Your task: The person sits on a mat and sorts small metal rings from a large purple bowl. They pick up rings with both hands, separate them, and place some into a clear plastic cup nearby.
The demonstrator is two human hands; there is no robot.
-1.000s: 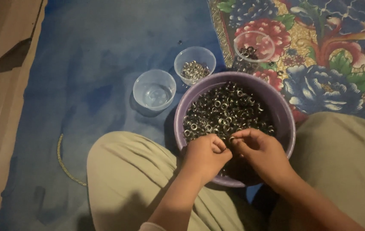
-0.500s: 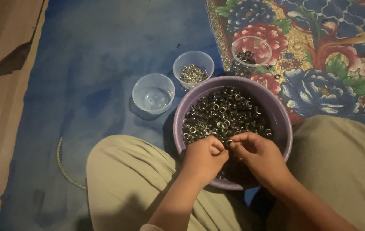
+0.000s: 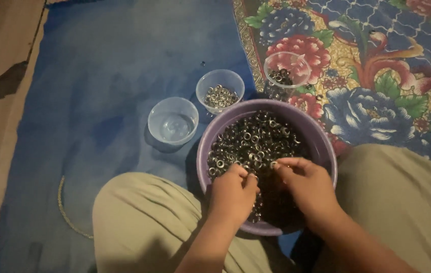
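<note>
Both the left hand (image 3: 234, 191) and the right hand (image 3: 307, 186) are pinching small silvery metal eyelets (image 3: 252, 141) with curled fingertips over the round purple plastic bowl (image 3: 321, 144) sitting between the person's knees.

Blue mat (image 3: 99, 76) — purple bowl (image 3: 321, 146), three clear cups (image 3: 172, 121), flowered cloth (image 3: 377, 60).

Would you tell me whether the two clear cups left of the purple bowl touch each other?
Apart. The head view shows blue mat between the empty cup and the cup of metal rings.
</note>
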